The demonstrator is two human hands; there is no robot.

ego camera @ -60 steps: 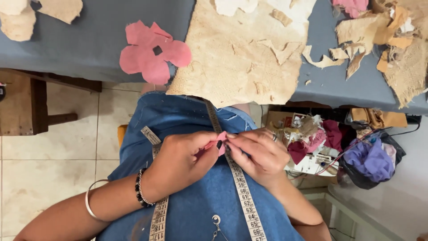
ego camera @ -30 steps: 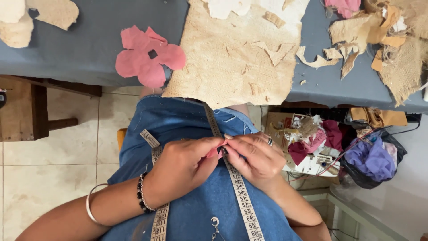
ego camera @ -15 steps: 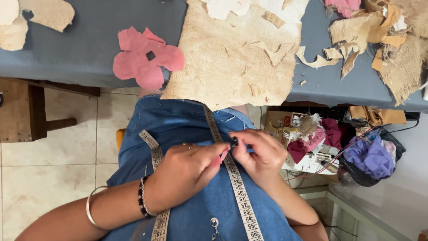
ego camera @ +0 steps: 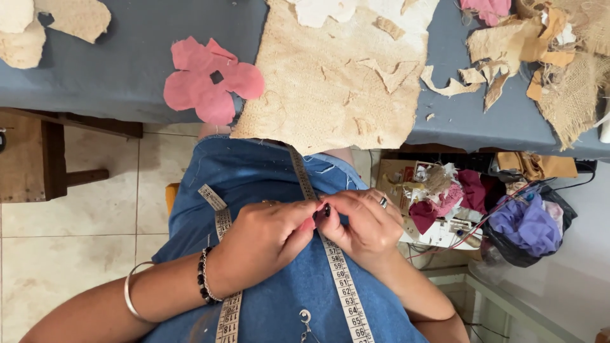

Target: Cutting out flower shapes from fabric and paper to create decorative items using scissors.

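Pink felt, a tiny scrap (ego camera: 309, 223) of it, is pinched between the fingertips of the left hand (ego camera: 264, 244) and the right hand (ego camera: 362, 225) at the frame's centre, over a denim lap (ego camera: 254, 174) draped with a measuring tape (ego camera: 340, 286). It looks light, soft and floppy, best gripped at its edges. Across the top lies a grey-covered table (ego camera: 127, 70) bearing a pink felt flower (ego camera: 210, 79) and a burlap sheet (ego camera: 337, 70); pale floor tiles (ego camera: 70, 254) show lower left.

Pink piece now hidden between hands (ego camera: 318, 232).
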